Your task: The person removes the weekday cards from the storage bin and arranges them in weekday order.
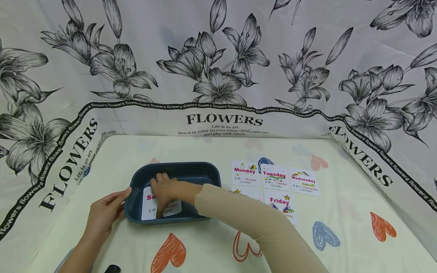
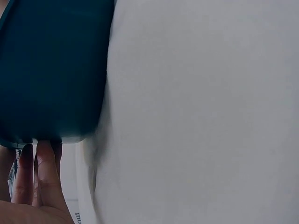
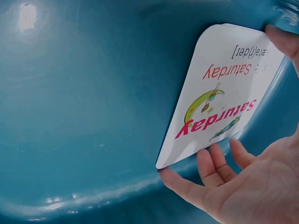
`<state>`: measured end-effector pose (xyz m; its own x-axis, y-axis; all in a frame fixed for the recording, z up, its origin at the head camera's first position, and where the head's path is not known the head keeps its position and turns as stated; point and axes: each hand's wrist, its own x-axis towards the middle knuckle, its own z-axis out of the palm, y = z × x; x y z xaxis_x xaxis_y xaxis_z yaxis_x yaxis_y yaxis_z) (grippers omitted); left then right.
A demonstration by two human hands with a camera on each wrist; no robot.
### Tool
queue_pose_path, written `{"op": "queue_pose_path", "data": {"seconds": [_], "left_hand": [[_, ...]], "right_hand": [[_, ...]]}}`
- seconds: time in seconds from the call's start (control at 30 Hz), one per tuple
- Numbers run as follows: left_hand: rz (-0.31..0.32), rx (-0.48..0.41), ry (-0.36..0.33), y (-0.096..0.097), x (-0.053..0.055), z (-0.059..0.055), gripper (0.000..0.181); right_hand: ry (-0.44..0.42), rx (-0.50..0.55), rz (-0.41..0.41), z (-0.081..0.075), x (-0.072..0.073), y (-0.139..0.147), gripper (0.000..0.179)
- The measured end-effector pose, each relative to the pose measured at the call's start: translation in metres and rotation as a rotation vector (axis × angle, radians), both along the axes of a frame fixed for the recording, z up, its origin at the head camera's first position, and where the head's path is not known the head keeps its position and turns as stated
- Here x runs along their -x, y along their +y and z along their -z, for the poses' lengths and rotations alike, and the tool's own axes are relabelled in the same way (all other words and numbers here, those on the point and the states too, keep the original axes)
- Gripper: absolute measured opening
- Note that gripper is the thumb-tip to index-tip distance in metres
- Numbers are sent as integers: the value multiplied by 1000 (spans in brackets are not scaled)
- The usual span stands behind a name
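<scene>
A dark blue plastic basin [image 1: 186, 165] sits on the tablecloth, left of centre. My left hand [image 1: 104, 212] grips its left end; the thumb is at the rim, and the left wrist view shows fingers [image 2: 49, 170] against the outer wall. Inside the basin, my right hand [image 1: 166, 192] holds a white Saturday card [image 3: 219, 107] by opposite edges, thumb on one side and fingertips on the other. That card lies toward the basin's left end, slightly tilted in the right wrist view. In the head view the hand covers part of its print.
To the basin's right lie the Monday card [image 1: 244, 178], Tuesday card [image 1: 275, 182], Wednesday card [image 1: 304, 181] and Friday card [image 1: 280, 197]. Another card [image 1: 250, 192] is mostly hidden behind the right sleeve [image 1: 252, 216]. A black object [image 1: 112, 269] shows at the near edge.
</scene>
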<state>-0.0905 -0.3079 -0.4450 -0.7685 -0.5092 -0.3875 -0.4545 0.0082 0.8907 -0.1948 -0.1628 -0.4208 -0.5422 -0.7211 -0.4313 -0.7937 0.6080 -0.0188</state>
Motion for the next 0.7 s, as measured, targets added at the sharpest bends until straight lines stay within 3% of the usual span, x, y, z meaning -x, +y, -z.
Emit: {"op": "queue_pose_path", "data": {"seconds": [0.4,0.7], "left_hand": [[-2,-8,-2,-1,-1,1,38],[13,-8,22,-2,0,2,30]], "right_hand": [[22,15,-27,-3,-1,1,102],[34,69,-10,-4,-3,0,101]]}}
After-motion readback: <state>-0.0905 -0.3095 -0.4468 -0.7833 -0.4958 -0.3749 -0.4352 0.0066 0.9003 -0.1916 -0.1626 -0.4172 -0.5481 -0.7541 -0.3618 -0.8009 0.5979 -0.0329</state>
